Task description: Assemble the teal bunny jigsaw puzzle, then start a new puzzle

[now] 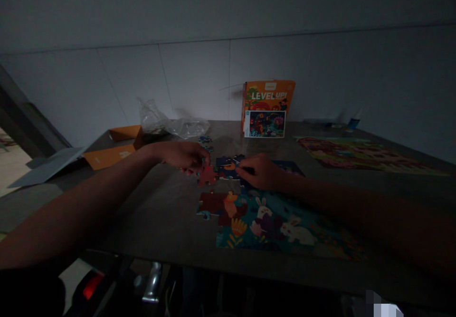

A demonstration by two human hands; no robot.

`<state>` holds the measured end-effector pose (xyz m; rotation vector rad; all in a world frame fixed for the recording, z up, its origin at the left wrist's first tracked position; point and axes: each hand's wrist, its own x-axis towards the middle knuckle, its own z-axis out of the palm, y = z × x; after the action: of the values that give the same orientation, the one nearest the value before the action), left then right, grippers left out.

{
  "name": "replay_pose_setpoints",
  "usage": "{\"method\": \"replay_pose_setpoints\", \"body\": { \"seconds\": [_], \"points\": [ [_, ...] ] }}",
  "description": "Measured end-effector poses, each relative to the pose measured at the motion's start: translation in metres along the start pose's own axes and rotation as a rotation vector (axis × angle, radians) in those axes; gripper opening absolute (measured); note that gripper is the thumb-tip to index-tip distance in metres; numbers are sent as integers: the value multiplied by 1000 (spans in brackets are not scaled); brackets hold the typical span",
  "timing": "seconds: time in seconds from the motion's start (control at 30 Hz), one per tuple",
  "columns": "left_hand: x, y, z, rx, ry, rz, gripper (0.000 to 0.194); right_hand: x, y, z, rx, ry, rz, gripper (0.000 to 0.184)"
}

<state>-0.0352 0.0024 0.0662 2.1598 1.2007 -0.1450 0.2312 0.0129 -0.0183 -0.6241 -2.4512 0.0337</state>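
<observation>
My left hand is closed, its fingertips pinching a red puzzle piece just above the table. To its right, my right hand has its fingers drawn together on a dark blue and orange puzzle section. Nearer to me lies a larger joined puzzle section with white rabbits, a brown animal and flowers. Its left edge has open tabs. Several loose puzzle pieces lie beyond my left hand. The right hand and forearm hide part of the puzzle.
An orange box marked "LEVEL UP!" stands at the back with a picture card against it. Clear plastic bags and an open orange box are on the left. Another puzzle and a small bottle lie right.
</observation>
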Motion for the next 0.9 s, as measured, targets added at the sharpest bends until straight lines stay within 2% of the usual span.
{"method": "replay_pose_setpoints", "body": {
  "seconds": [0.17, 0.33, 0.43, 0.67, 0.8, 0.9],
  "points": [
    [4, 6, 9, 24, -25, 88, 21, 0, 0, 0, -5, -11, 2, 36],
    [7, 11, 16, 66, 16, 147, 16, 0, 2, 2, -17, -12, -7, 36],
    [8, 12, 17, 74, 49, 170, 17, 0, 2, 2, -20, -4, -13, 36],
    [10, 14, 20, 74, 37, 181, 20, 0, 1, 0, -17, -13, -16, 36],
    [9, 16, 21, 199, 64, 178, 23, 0, 1, 0, -17, -10, -10, 36],
    [7, 16, 21, 353, 167, 177, 36, 0, 1, 1, -13, -3, -22, 36]
  ]
}}
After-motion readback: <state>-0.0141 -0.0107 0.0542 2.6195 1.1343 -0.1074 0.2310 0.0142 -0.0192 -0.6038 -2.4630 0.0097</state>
